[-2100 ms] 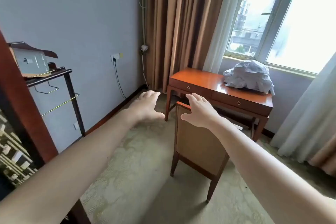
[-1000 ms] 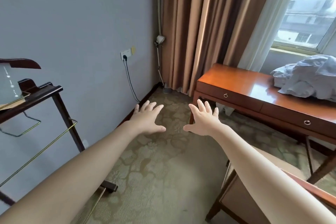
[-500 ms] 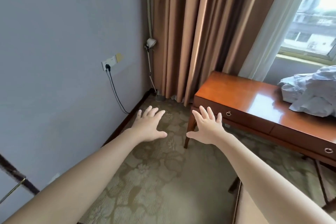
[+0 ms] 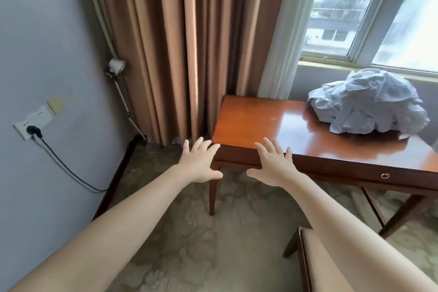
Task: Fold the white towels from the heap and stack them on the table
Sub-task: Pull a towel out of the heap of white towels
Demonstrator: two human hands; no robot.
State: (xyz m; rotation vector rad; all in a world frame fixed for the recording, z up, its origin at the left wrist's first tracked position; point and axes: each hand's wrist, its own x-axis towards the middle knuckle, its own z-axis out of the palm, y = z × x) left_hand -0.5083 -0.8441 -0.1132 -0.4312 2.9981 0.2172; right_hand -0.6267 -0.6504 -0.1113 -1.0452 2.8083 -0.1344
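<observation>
Both the left hand (image 4: 200, 163) and right hand (image 4: 272, 165) are held spread and empty near the table (image 4: 248, 123); the towel heap (image 4: 369, 102) is located far right.

Daylight pours in from the window (image 4: 369, 9), blown out white, glaring off the table (image 4: 296, 130) below it. Edges bend, my arms look stretched.

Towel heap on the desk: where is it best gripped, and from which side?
Probably a raised top fold of the towel heap, pinched from its left front. It lies crumpled at the right end of the desk, while the left hand and right hand hover open near the left front corner.
</observation>
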